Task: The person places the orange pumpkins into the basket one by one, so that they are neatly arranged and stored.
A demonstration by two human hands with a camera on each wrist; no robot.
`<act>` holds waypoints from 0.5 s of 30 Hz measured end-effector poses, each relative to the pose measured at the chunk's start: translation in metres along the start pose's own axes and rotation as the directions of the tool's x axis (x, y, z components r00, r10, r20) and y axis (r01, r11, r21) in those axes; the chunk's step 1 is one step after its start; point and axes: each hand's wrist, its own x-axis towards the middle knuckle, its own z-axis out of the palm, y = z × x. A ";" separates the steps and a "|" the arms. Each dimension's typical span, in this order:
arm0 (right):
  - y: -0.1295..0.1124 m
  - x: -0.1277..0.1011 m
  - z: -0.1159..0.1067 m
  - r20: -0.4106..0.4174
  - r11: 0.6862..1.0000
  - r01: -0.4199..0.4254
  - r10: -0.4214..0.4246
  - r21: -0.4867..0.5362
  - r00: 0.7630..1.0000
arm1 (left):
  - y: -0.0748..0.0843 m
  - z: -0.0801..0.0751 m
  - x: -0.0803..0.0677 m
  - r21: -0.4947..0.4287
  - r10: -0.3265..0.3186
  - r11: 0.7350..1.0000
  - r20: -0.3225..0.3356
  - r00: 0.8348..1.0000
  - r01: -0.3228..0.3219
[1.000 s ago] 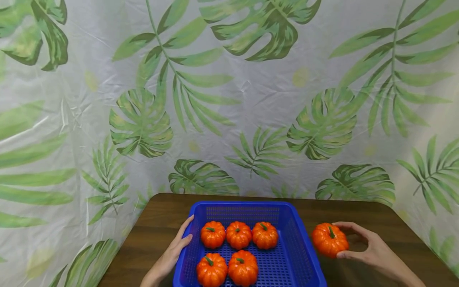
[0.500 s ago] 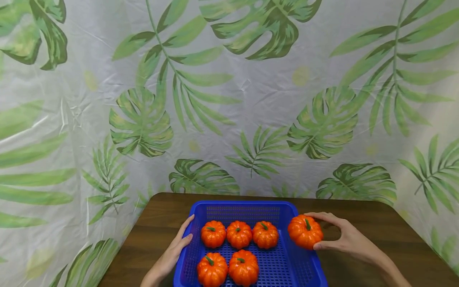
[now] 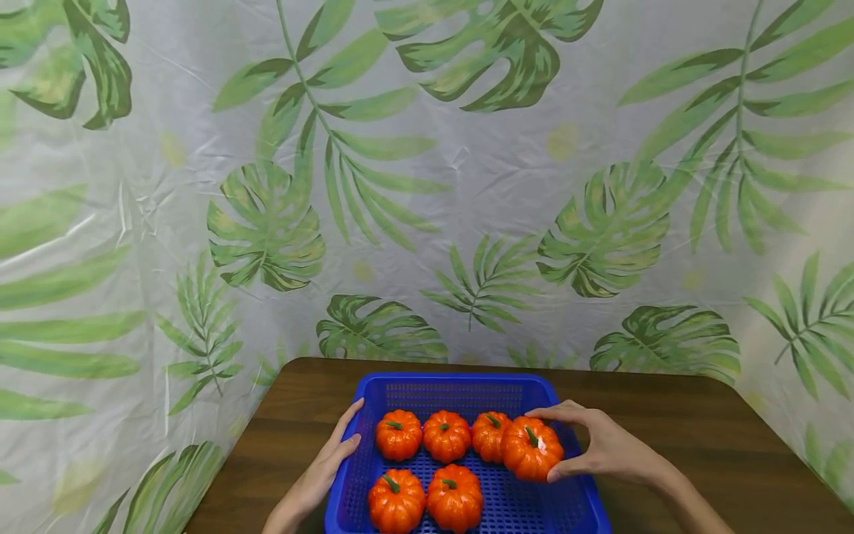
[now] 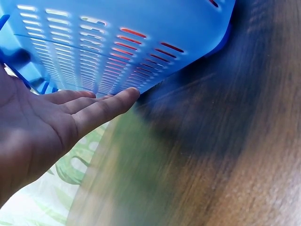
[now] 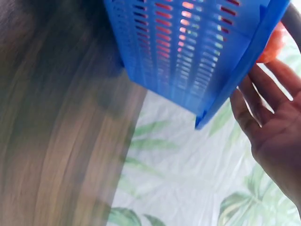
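free slot at basket (image 3: 574,512) front right, five pumpkins (image 3: 445,436) crowding the rest

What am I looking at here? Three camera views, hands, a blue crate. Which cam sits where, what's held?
No machine: a person works with bare hands. The wide picture comes from a head-worn camera; the two close, blurry ones come from cameras worn on each wrist. On the brown table stands a blue basket with five small orange pumpkins, such as the front-left one. The left hand rests against the basket's left wall, fingers straight. The right hand grips a sixth pumpkin over the basket's right side.
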 end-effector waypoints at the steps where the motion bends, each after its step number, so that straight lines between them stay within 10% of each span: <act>1: -0.001 0.002 0.002 0.013 1.000 0.008 -0.008 -0.014 1.000 | 0.000 0.000 0.000 0.001 0.000 1.000 -0.001 1.000 0.000; 15: -0.015 0.029 0.021 0.332 0.993 -0.070 0.034 0.098 0.943 | -0.001 0.000 0.001 0.003 0.012 1.000 0.001 1.000 -0.012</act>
